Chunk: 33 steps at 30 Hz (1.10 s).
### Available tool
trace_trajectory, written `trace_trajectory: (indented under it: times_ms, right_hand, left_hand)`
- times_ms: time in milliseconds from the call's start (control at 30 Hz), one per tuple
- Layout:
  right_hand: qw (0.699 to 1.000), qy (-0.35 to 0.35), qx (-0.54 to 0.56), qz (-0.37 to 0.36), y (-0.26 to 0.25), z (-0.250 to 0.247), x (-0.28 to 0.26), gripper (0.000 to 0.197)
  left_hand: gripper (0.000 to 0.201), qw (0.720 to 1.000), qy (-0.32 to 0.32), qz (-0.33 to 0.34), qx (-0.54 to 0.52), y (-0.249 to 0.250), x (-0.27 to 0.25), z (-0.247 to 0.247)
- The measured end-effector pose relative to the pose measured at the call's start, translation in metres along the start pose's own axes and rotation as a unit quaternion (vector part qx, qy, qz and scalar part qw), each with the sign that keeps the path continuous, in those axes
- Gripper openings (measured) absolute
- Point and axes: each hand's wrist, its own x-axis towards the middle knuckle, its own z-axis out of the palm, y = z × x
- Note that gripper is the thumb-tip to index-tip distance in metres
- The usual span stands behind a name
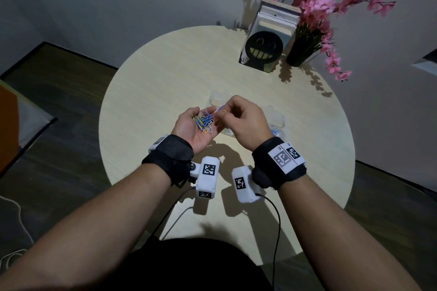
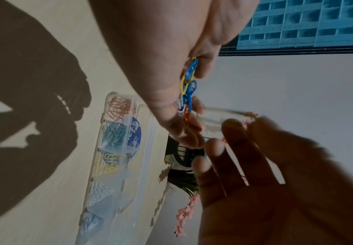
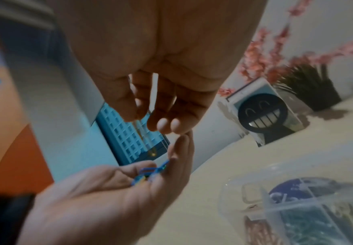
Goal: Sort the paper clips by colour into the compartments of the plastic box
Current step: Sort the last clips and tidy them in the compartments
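The round tabletop [image 1: 151, 73] carries the plastic box [image 2: 116, 165], which lies just beyond and below the fingers of both hands. The head view hides most of the box behind the hands; only the left wrist view shows its row of compartments, holding orange, green, yellow, white and blue clips, each colour apart.

The left hand [image 1: 194, 125] lies palm up, fingers relaxed and cupped under a loose heap of paper clips [image 1: 205, 122], mostly blue and yellow. The right hand [image 1: 243, 120] hovers over the left fingertips with fingers curled. The head view shows its thumb and forefinger pinching a yellow clip [image 1: 222, 110] just above the heap; in the right wrist view that pinch is too blurred to make out.
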Motion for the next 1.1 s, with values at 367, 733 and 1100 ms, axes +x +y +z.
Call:
trace_trajectory:
  times_ms: [367, 733, 1100]
  right_hand:
    - [0.981, -0.122, -0.149, 0.009, -0.010, 0.014, 0.005, 0.006]
    - [0.936, -0.139, -0.322, 0.008, -0.019, 0.020, 0.001, 0.003]
    - [0.948, -0.139, -0.284, 0.044, -0.013, 0.019, 0.002, 0.026]
  left_hand:
    - [0.040, 0.999, -0.015, -0.020, 0.036, -0.001, 0.002, -0.002]
    - [0.046, 0.995, 0.009, -0.017, 0.102, -0.003, 0.004, -0.001]
    - [0.043, 0.995, 0.008, -0.008, 0.100, -0.006, 0.003, 0.002]
